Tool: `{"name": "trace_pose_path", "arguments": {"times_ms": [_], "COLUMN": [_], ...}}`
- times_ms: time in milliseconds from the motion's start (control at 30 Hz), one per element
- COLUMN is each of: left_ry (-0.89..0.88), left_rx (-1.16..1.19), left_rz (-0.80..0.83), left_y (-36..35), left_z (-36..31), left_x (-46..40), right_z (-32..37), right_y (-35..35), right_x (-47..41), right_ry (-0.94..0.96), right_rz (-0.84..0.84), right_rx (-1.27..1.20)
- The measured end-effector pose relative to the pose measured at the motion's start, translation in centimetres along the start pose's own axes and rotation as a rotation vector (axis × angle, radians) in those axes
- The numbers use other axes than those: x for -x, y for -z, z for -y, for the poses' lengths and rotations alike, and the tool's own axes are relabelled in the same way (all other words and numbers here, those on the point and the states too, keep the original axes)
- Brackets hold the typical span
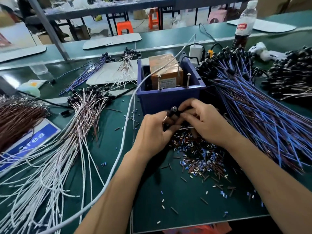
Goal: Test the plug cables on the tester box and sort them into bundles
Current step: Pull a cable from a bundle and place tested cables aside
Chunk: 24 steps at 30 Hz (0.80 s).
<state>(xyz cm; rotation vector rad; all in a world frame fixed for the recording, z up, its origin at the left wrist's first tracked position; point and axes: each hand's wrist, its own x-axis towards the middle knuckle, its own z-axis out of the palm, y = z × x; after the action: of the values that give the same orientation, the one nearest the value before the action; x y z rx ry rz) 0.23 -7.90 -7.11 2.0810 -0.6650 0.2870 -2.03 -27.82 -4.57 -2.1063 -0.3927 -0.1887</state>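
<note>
L hand + R hand meet at tabletop centre, just in front of blue tester box — both w/ fingers curled, pinching 1 black plug cable. White-wire bundle toward left edge; blue-wire bundle toward right edge. Cut sleeve bits scattered beneath hands.

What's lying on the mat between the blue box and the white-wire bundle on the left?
In the head view, one long grey cable runs between the blue box and the white-wire bundle, plus a few scattered bits.
</note>
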Motion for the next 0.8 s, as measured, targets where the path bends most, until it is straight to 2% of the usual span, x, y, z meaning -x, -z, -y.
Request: {"name": "trace_pose_path", "arguments": {"times_ms": [133,233,333,467,600,800], "left_ry": [-0.014,-0.001,0.016,-0.018,-0.03,-0.025], "left_rx": [0.13,0.171,0.149,0.126,0.136,0.106], "left_rz": [0.001,0.029,0.012,0.021,0.05,-0.012], "left_y": [0.3,0.3,0.0,0.0,-0.2,0.6], "left_z": [-0.2,-0.3,-0.3,-0.3,-0.5,-0.2], "left_x": [0.2,0.1,0.0,0.0,0.1,0.2], "right_z": [-0.5,-0.9,-1.3,-1.3,-0.6,-0.6], "right_y": [-0.1,-0.3,0.0,0.5,0.6,0.9], "right_x": [0.1,0.2,0.1,0.1,0.2,0.4], "right_ry": [-0.006,-0.001,-0.02,-0.048,-0.031,-0.119], "right_rz": [-0.015,-0.047,-0.099,-0.12,-0.118,-0.064], "right_rx": [-0.102,-0.089,-0.042,-0.106,-0.178,-0.216]}}
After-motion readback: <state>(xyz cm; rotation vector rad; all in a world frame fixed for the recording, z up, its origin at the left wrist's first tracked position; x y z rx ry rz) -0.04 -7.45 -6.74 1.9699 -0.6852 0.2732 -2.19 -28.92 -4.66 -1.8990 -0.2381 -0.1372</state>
